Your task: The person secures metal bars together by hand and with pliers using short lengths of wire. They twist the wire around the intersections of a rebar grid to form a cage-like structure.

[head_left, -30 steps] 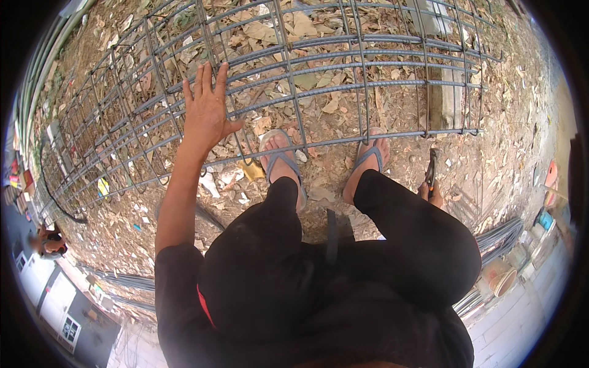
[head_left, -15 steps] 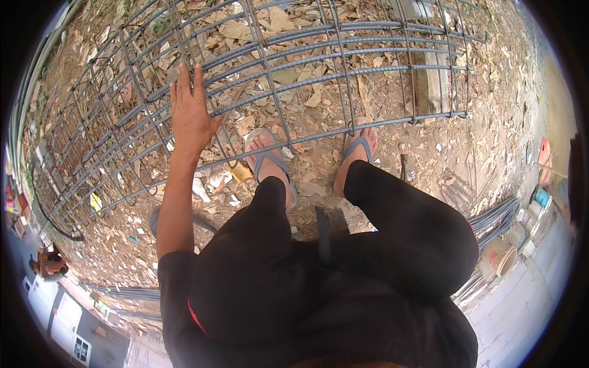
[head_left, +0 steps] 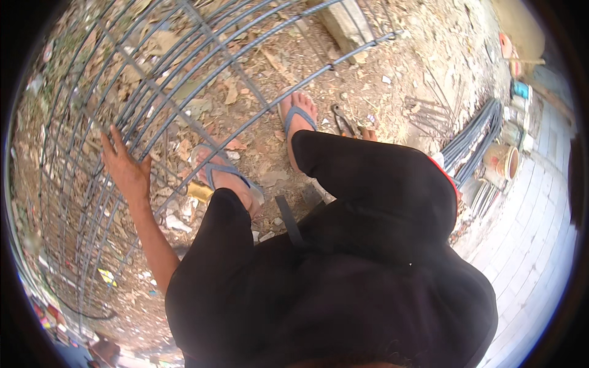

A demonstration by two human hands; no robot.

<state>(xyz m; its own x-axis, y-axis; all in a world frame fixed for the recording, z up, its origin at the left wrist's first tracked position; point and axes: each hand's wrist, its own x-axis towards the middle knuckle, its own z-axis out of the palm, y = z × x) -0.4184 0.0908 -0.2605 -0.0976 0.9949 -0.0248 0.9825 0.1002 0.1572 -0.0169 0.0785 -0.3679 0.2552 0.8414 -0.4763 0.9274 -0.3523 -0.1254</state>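
My left hand [head_left: 127, 168] rests with spread fingers on the bars of a rebar cage [head_left: 227, 63] and grips nothing. The cage is made of long ribbed steel bars with thinner cross ties, and it lies across the ground in front of my feet. Past my bent right knee, a pair of pincers [head_left: 342, 121] lies on the dirt with its jaws pointing away from me. Beside its handles a bit of my right hand [head_left: 368, 134] shows. My knee hides the rest of it, so its grip cannot be made out.
A concrete block [head_left: 345, 26] sits under the cage's end. To the right are a coil of dark bars [head_left: 481, 135], a bucket [head_left: 508, 161] and a pale block wall [head_left: 521, 245]. Dry leaves and rubble cover the ground around my sandalled feet [head_left: 300, 110].
My view has swung to the right, so the cage and my left hand sit farther left. The pincers and part of my right hand have come into sight beyond my knee.
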